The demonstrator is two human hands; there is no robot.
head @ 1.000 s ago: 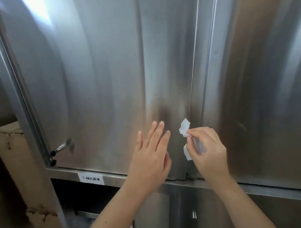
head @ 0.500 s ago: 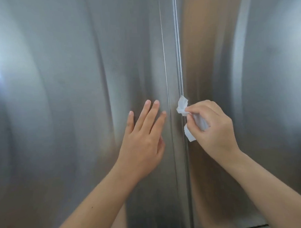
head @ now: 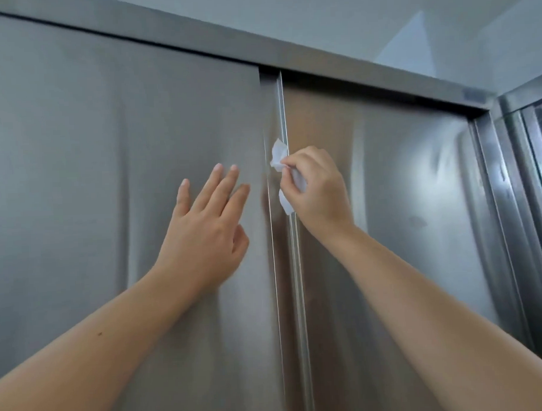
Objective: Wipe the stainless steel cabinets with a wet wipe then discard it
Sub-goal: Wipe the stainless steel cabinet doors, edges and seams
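Stainless steel cabinet doors (head: 109,180) fill the view, where the left hand (head: 203,232) lies flat with straight fingers while the right hand (head: 317,193) pinches a crumpled wet wipe (head: 279,157) against the vertical door edge (head: 283,118).

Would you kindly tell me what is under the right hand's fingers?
A crumpled white wet wipe, pinched by the right hand at the cabinet door's vertical edge. Its middle is hidden by the fingers.
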